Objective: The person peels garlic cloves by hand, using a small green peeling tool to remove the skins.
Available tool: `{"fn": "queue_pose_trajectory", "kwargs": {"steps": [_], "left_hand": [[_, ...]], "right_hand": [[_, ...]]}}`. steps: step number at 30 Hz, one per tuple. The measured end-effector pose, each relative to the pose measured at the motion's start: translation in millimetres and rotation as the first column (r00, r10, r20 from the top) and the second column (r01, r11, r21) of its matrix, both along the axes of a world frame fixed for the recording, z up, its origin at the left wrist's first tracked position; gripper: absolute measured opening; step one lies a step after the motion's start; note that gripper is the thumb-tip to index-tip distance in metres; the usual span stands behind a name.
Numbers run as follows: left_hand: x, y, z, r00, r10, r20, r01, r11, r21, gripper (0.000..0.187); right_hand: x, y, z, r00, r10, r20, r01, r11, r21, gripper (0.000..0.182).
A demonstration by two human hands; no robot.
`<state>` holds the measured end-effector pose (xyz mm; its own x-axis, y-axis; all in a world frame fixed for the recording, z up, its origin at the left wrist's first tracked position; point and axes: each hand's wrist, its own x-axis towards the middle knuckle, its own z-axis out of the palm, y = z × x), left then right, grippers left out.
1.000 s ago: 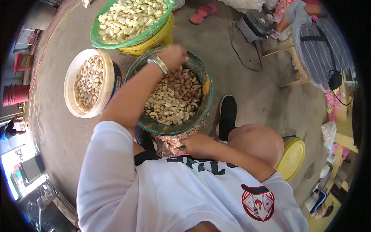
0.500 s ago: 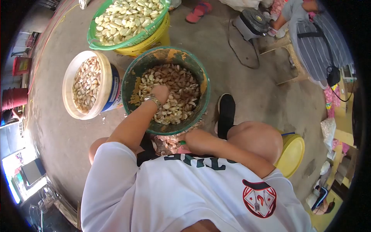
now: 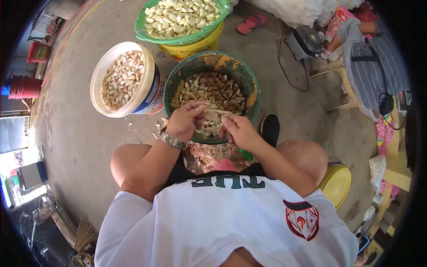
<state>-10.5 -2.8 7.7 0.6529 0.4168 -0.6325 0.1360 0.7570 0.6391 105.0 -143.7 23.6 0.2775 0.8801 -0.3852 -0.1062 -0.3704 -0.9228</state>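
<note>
A green tub (image 3: 255, 99) stands between the knees, with garlic cloves (image 3: 218, 89) in it. Over its near part, my left hand (image 3: 187, 119), with a metal watch at the wrist, has its fingers pinched together; what they hold is too small to name. Facing it, my right hand (image 3: 238, 130) is closed on one end of a thin pale strip (image 3: 216, 111), which reaches toward the left fingertips. The strip's kind is unclear. Loose garlic skins (image 3: 209, 153) lie on the floor just below the tub.
A white bucket (image 3: 96, 84) of unpeeled cloves stands left of the tub. Behind are a yellow bucket (image 3: 209, 43) and a green basket (image 3: 141, 32) of peeled cloves. A yellow lid (image 3: 336, 186) is by the right knee. Another person's arm (image 3: 334, 43) shows at upper right.
My left hand has come up out of the cloves. My right hand has risen from beside the tub's near rim to over it, facing the left. The view has shifted.
</note>
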Motion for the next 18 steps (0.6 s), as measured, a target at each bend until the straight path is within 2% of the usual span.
{"fn": "queue_pose_trajectory", "kwargs": {"steps": [1,5,7,8,10,12,16,18], "left_hand": [[0.3,-3.9,0.6,0.998,0.055,0.013,-0.055,0.998,-0.016,0.016],[1.5,-11.4,-7.8,0.999,-0.003,0.042,-0.002,0.995,0.102,0.014],[4.6,-12.3,-4.5,0.997,-0.054,0.05,0.046,0.988,0.149,0.015],[5.4,-11.1,-6.5,0.999,-0.015,0.035,0.011,0.993,0.121,0.015],[4.1,-6.6,-11.1,0.998,0.064,-0.001,-0.064,0.995,0.072,0.015],[0.8,-0.7,-14.5,0.998,0.056,0.036,-0.057,0.997,0.047,0.014],[4.3,-2.5,-15.5,0.985,0.111,0.133,-0.102,0.992,-0.069,0.013],[6.0,-4.9,-13.6,0.985,0.063,0.161,-0.058,0.998,-0.037,0.013]], "right_hand": [[-0.1,2.1,1.0,0.993,-0.08,-0.089,0.079,0.997,-0.015,0.027],[-2.6,6.0,-1.5,0.924,-0.176,-0.338,0.188,0.982,0.003,0.032],[1.2,5.9,-6.4,0.96,-0.163,-0.229,0.174,0.984,0.028,0.034],[3.8,6.4,-8.1,0.972,-0.157,-0.174,0.167,0.985,0.042,0.036],[9.5,7.4,-1.4,0.943,-0.265,-0.199,0.277,0.96,0.033,0.037],[13.4,9.1,2.1,0.92,-0.348,-0.18,0.35,0.936,-0.018,0.036],[11.2,9.6,-6.1,0.978,-0.2,-0.062,0.192,0.975,-0.109,0.036],[8.7,11.1,-10.0,0.988,-0.147,-0.045,0.142,0.985,-0.102,0.036]]}}
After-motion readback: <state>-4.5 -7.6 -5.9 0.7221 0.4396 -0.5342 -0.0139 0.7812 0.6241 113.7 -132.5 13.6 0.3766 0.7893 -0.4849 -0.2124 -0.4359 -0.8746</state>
